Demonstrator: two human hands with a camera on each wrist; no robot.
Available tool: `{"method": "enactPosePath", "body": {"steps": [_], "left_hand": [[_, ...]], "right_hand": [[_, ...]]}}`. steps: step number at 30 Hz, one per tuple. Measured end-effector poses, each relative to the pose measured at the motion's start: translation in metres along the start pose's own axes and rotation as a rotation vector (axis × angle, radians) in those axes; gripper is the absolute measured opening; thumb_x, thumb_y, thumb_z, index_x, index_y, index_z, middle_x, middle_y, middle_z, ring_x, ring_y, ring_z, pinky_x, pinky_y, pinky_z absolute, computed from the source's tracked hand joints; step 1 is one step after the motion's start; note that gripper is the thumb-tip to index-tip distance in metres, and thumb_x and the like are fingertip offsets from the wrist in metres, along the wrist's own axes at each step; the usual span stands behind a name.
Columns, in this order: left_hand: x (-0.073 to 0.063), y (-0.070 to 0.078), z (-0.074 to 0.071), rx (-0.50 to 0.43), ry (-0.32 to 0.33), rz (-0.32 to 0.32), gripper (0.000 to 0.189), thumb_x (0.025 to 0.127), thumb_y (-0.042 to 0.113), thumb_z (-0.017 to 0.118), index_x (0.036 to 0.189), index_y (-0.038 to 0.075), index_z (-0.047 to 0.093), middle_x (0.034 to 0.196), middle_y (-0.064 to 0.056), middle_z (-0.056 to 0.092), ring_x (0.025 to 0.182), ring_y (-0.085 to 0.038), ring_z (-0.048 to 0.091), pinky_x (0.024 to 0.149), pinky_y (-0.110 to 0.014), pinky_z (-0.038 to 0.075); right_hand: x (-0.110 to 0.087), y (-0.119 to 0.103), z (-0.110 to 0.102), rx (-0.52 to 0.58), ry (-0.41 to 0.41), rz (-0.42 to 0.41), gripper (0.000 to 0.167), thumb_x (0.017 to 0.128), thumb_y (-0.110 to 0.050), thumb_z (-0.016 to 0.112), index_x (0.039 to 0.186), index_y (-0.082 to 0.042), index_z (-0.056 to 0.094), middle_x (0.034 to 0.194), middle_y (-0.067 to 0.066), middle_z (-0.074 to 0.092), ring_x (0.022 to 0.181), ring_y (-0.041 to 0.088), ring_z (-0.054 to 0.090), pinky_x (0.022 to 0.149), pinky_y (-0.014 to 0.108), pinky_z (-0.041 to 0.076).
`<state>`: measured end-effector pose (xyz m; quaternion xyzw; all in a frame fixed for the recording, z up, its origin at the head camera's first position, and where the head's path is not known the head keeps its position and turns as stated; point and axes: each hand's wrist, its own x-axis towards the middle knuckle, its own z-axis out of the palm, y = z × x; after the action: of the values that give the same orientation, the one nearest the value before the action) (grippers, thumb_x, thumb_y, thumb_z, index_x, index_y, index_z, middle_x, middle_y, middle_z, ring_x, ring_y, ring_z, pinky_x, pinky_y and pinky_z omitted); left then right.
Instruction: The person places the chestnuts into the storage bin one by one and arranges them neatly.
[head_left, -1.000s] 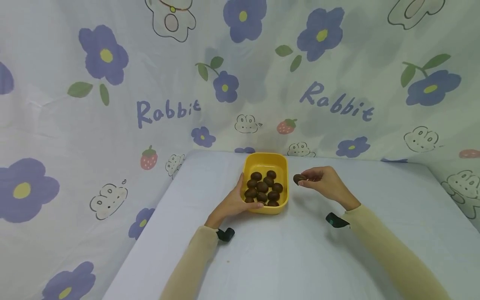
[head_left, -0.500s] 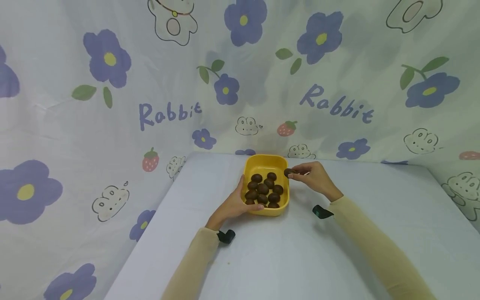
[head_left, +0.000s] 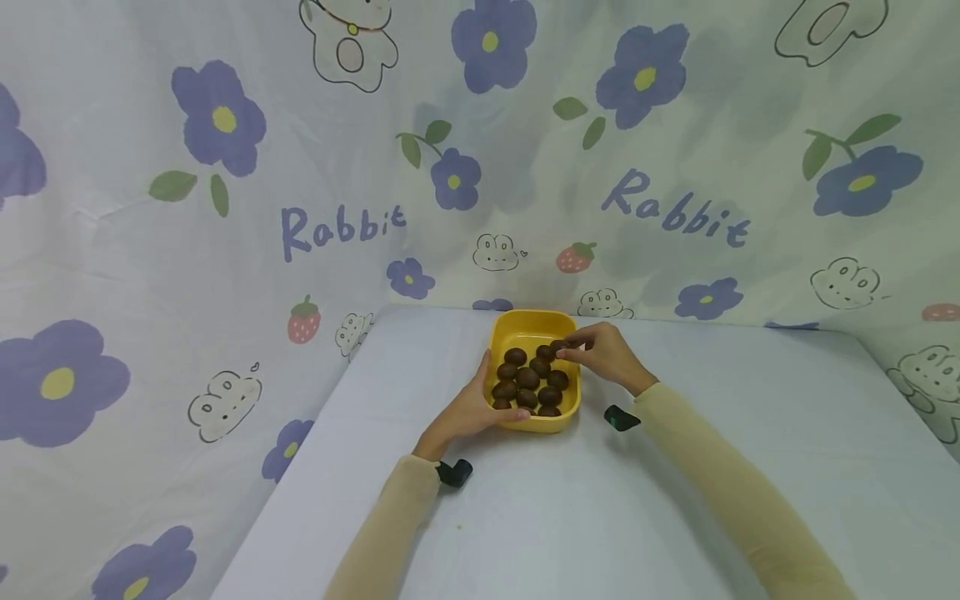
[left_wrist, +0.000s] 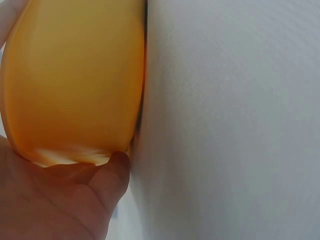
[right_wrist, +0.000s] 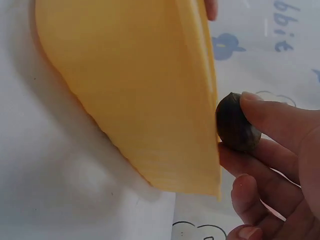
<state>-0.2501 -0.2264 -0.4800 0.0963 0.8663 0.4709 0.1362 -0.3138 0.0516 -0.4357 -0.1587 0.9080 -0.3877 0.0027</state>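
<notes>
A yellow rectangular container (head_left: 528, 321) stands on the table with several dark brown chestnuts (head_left: 528, 378) inside. My left hand (head_left: 468, 408) grips its near left corner, thumb along the front and fingers on the left side. In the left wrist view the container's wall (left_wrist: 75, 75) fills the space above that hand (left_wrist: 55, 200). Between thumb and fingers, my right hand (head_left: 609, 354) pinches one chestnut (right_wrist: 237, 122) at the container's right rim. The right wrist view has this hand (right_wrist: 285, 165) beside the outer wall, its lower fingers curled.
White cloth covers the table (head_left: 712, 467). Behind it hangs a curtain (head_left: 525, 150) printed with flowers, rabbits and strawberries. Dark wrist devices (head_left: 455, 473) sit at both cuffs.
My right hand has moved left with the pinched chestnut, from beside the container to over its right rim. The left hand keeps its grip on the container.
</notes>
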Motion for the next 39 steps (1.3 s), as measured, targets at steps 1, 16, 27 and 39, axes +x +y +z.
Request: {"method": "enactPosePath", "body": {"steps": [1, 16, 27, 39], "left_hand": [[0.000, 0.000, 0.000, 0.002, 0.001, 0.003, 0.135, 0.077, 0.054, 0.088, 0.167, 0.029, -0.010, 0.176, -0.010, 0.004, 0.162, -0.038, 0.014, 0.129, -0.064, 0.018], [-0.002, 0.003, 0.002, -0.003, -0.002, -0.010, 0.134, 0.077, 0.053, 0.088, 0.166, 0.032, -0.010, 0.177, -0.007, 0.003, 0.163, -0.035, 0.013, 0.130, -0.062, 0.017], [-0.002, 0.004, 0.001, 0.010, 0.005, -0.021, 0.134, 0.077, 0.054, 0.087, 0.166, 0.033, -0.010, 0.177, -0.008, 0.005, 0.162, -0.037, 0.015, 0.129, -0.062, 0.019], [-0.002, 0.002, 0.000, 0.016, 0.008, -0.007, 0.135, 0.076, 0.058, 0.087, 0.166, 0.033, -0.010, 0.176, -0.009, 0.006, 0.162, -0.037, 0.017, 0.128, -0.062, 0.021]], "right_hand": [[0.001, 0.000, 0.001, -0.010, -0.005, 0.001, 0.034, 0.091, -0.029, 0.081, 0.117, -0.007, 0.079, 0.109, 0.013, 0.079, 0.083, 0.024, 0.055, 0.064, 0.027, 0.048], [0.005, -0.001, 0.013, -0.213, -0.101, 0.034, 0.036, 0.095, -0.029, 0.077, 0.121, -0.005, 0.075, 0.112, 0.011, 0.077, 0.098, 0.024, 0.069, 0.093, 0.042, 0.062], [0.012, -0.010, 0.016, -0.366, -0.142, 0.038, 0.033, 0.096, -0.031, 0.076, 0.115, -0.004, 0.076, 0.103, 0.010, 0.077, 0.090, 0.023, 0.069, 0.088, 0.042, 0.061], [0.018, -0.017, 0.023, -0.504, -0.165, 0.046, 0.025, 0.096, -0.031, 0.075, 0.090, -0.008, 0.073, 0.074, 0.003, 0.065, 0.068, 0.018, 0.059, 0.061, 0.029, 0.047]]}}
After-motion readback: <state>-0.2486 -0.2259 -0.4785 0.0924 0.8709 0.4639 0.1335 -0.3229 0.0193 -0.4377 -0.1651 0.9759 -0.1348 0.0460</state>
